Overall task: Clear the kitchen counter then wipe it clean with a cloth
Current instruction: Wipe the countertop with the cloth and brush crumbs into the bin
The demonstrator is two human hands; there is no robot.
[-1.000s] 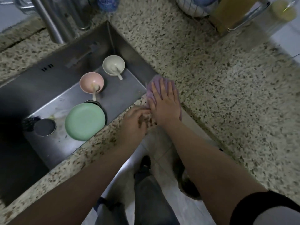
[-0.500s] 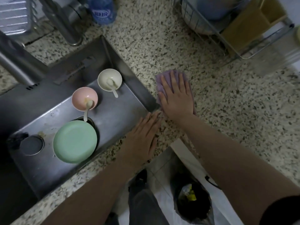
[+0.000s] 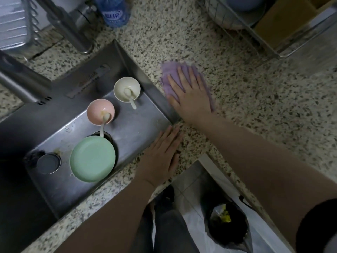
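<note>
A purple cloth (image 3: 168,74) lies flat on the speckled granite counter (image 3: 246,99) just right of the sink. My right hand (image 3: 189,94) presses down on it with straight, spread fingers. My left hand (image 3: 161,155) rests flat on the counter's front strip beside the sink's corner, fingers straight, holding nothing. In the steel sink (image 3: 60,114) sit a green plate (image 3: 92,158), a pink bowl (image 3: 100,111) with a spoon and a cream bowl (image 3: 127,89) with a spoon.
A blue-labelled bottle (image 3: 114,11) and the tap base (image 3: 80,28) stand behind the sink. A wire dish rack (image 3: 255,31) fills the back right corner. Below the counter edge a dark rubbish bag (image 3: 228,225) sits on the floor by my legs.
My right hand has slid the cloth away from the front edge, further onto the counter. My left hand has flattened out on the front strip and stayed there.
</note>
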